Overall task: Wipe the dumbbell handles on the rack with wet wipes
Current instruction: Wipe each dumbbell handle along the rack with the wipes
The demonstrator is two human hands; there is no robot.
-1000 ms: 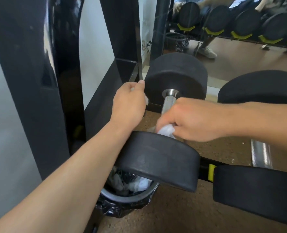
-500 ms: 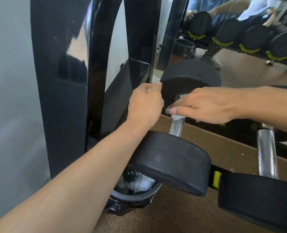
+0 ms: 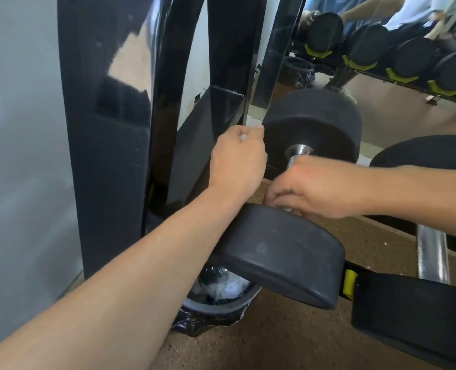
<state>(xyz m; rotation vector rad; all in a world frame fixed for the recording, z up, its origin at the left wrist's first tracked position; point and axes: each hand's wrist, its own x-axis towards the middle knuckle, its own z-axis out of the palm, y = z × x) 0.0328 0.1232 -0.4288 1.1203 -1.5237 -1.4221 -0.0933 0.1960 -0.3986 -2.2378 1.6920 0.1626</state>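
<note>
While the right hand [image 3: 312,192] curls around the steel handle [image 3: 295,158] of the nearest dumbbell [image 3: 280,252] on the rack [image 3: 347,284], the left hand [image 3: 237,158] is clenched on a white wipe [image 3: 244,137], just beside the dumbbell's far head. Below, a lined trash bin [image 3: 218,303] holds crumpled wipes. A second dumbbell's handle [image 3: 432,255] lies to the right.

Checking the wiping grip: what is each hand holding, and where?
The right hand is curled round the dumbbell handle, near the front weight. The left hand pinches something small and white; what it is cannot be told.
</note>
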